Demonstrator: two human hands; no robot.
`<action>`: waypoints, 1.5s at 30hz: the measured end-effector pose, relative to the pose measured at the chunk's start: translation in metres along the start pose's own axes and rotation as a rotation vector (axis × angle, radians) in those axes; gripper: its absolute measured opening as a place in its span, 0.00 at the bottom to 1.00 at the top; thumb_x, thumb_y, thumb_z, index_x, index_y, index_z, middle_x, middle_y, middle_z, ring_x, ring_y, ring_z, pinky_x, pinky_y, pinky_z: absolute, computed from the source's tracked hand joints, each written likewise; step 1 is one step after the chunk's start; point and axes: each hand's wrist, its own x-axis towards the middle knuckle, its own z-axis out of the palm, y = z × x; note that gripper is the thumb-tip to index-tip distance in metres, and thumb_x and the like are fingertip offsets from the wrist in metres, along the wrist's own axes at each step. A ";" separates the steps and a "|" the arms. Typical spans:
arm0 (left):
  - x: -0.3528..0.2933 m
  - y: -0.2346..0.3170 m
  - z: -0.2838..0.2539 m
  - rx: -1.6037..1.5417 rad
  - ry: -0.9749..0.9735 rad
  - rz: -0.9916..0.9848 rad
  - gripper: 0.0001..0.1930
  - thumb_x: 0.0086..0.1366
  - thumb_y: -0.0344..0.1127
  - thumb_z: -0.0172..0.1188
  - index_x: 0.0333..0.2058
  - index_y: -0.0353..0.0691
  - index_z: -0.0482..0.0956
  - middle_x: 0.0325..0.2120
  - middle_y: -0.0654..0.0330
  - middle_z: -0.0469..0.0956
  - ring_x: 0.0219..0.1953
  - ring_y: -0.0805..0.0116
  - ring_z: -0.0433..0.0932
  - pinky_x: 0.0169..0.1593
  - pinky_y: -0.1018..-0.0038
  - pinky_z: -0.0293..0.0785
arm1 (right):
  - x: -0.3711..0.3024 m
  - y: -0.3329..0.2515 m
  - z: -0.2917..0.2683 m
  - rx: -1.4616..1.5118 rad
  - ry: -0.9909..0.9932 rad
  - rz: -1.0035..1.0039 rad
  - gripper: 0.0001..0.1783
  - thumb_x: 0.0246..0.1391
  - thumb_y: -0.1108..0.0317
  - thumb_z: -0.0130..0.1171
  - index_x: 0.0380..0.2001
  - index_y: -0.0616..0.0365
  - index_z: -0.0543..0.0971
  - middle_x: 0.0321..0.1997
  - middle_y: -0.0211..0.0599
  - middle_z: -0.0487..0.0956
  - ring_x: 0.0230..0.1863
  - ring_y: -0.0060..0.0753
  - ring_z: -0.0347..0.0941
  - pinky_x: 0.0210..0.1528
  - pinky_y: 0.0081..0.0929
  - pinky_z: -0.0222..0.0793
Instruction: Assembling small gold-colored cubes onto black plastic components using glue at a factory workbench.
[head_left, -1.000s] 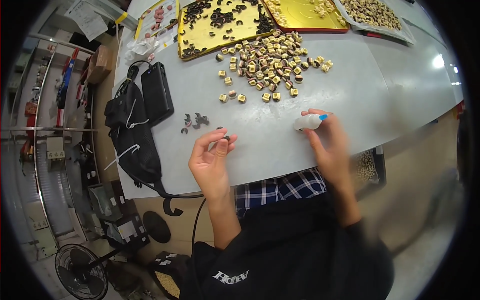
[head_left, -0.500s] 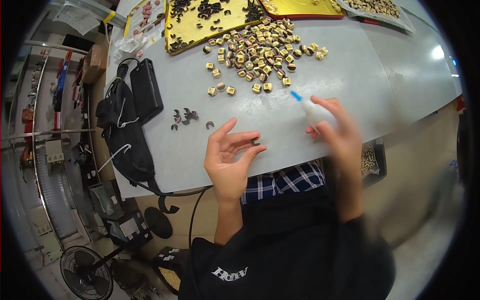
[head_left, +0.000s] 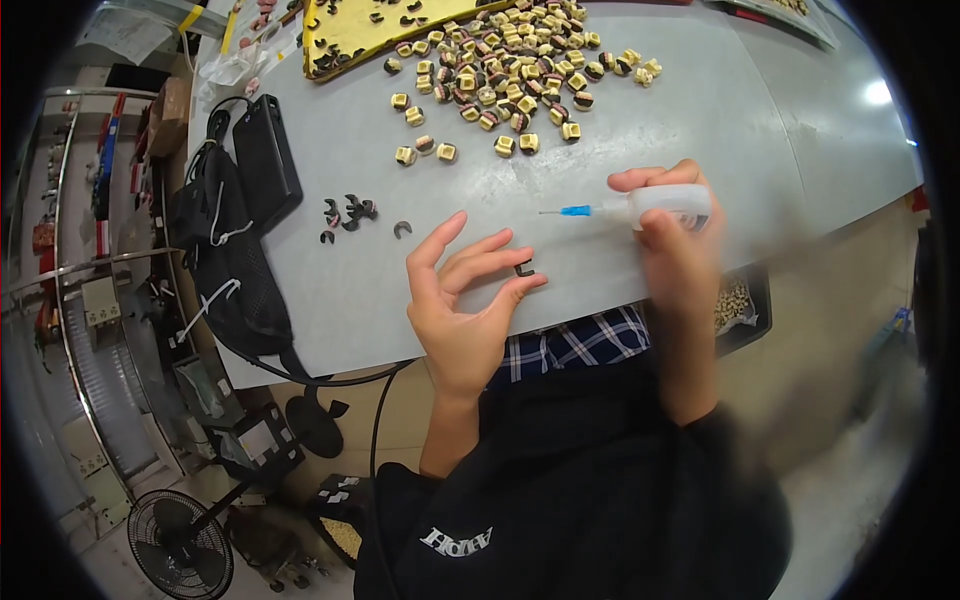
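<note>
Between thumb and fingertips, my left hand (head_left: 458, 310) pinches a small dark C-shaped piece (head_left: 523, 268), its open side toward the right. My right hand (head_left: 685, 240) is wrapped round a white squeeze bottle (head_left: 672, 207) with a blue needle tip (head_left: 576, 211). The bottle lies nearly level, its needle pointing left, above and apart from the dark piece. Left of my left hand, a loose C-shaped piece (head_left: 402, 229) and a small cluster of dark pieces (head_left: 352, 211) rest on the grey table (head_left: 740, 150).
Many cream, pink and dark assembled pieces (head_left: 500, 75) are heaped at the far middle. Behind them stands a yellow tray (head_left: 345, 45) of dark pieces. A black power adapter (head_left: 268, 160) and a black pouch with cables (head_left: 235, 270) lie on the left. A black bin (head_left: 755, 310) sits below the table's edge.
The squeeze bottle has tilted from needle up-left to almost level, needle pointing left. My left hand still pinches the dark piece. The whole view has shifted slightly.
</note>
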 end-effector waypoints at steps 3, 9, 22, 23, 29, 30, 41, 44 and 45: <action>-0.001 0.000 0.000 0.007 -0.020 0.001 0.35 0.44 0.14 0.64 0.51 0.29 0.56 0.29 0.50 0.80 0.44 0.58 0.77 0.44 0.70 0.77 | 0.000 0.000 0.000 0.011 0.025 -0.013 0.14 0.54 0.64 0.59 0.37 0.62 0.69 0.36 0.46 0.77 0.30 0.18 0.68 0.34 0.15 0.65; -0.004 0.000 0.002 -0.073 -0.009 -0.026 0.32 0.46 0.15 0.65 0.50 0.31 0.60 0.29 0.52 0.81 0.45 0.59 0.77 0.45 0.69 0.76 | -0.007 0.004 0.003 0.023 -0.033 0.009 0.15 0.57 0.63 0.55 0.39 0.61 0.65 0.32 0.46 0.78 0.18 0.10 0.59 0.20 0.08 0.56; -0.003 -0.003 0.000 0.018 -0.072 0.097 0.33 0.44 0.16 0.66 0.50 0.33 0.61 0.28 0.54 0.81 0.46 0.60 0.76 0.49 0.68 0.72 | -0.010 0.000 0.011 -0.115 -0.071 0.061 0.12 0.57 0.66 0.54 0.37 0.60 0.64 0.27 0.42 0.78 0.14 0.08 0.57 0.15 0.07 0.53; -0.004 -0.003 0.000 0.019 -0.067 0.110 0.33 0.45 0.17 0.66 0.50 0.34 0.62 0.28 0.54 0.81 0.46 0.60 0.77 0.50 0.67 0.71 | -0.010 0.000 0.010 -0.115 -0.071 0.063 0.12 0.57 0.66 0.54 0.37 0.60 0.64 0.27 0.42 0.78 0.14 0.08 0.57 0.15 0.07 0.53; -0.004 -0.003 0.001 0.004 -0.060 0.100 0.33 0.44 0.17 0.67 0.50 0.35 0.62 0.29 0.54 0.81 0.46 0.60 0.77 0.51 0.67 0.71 | -0.010 0.002 0.010 -0.109 -0.091 0.046 0.12 0.57 0.67 0.54 0.37 0.60 0.64 0.27 0.42 0.78 0.14 0.08 0.58 0.15 0.07 0.53; -0.004 -0.003 0.001 0.012 -0.063 0.111 0.33 0.44 0.17 0.67 0.50 0.35 0.62 0.29 0.54 0.81 0.46 0.60 0.77 0.51 0.67 0.71 | -0.010 0.002 0.010 -0.107 -0.093 0.042 0.12 0.57 0.67 0.54 0.37 0.60 0.64 0.27 0.42 0.78 0.14 0.08 0.58 0.15 0.06 0.53; -0.003 -0.003 0.001 0.090 -0.063 0.126 0.37 0.41 0.18 0.69 0.50 0.32 0.59 0.27 0.56 0.81 0.48 0.61 0.74 0.53 0.68 0.66 | -0.009 0.001 0.010 -0.137 -0.076 0.055 0.12 0.57 0.66 0.55 0.37 0.60 0.64 0.27 0.41 0.78 0.14 0.08 0.57 0.15 0.06 0.54; -0.003 -0.002 0.001 0.119 -0.061 0.131 0.38 0.40 0.19 0.70 0.51 0.32 0.59 0.27 0.57 0.81 0.48 0.62 0.74 0.54 0.68 0.65 | -0.009 0.001 0.008 -0.146 -0.072 0.047 0.13 0.57 0.66 0.55 0.37 0.60 0.64 0.28 0.41 0.78 0.14 0.08 0.57 0.16 0.06 0.54; -0.002 -0.002 0.001 0.117 -0.061 0.124 0.38 0.40 0.20 0.70 0.51 0.32 0.59 0.27 0.58 0.81 0.48 0.62 0.74 0.54 0.68 0.65 | -0.009 0.001 0.008 -0.149 -0.071 0.039 0.13 0.57 0.65 0.55 0.37 0.60 0.64 0.28 0.41 0.78 0.14 0.08 0.57 0.16 0.06 0.54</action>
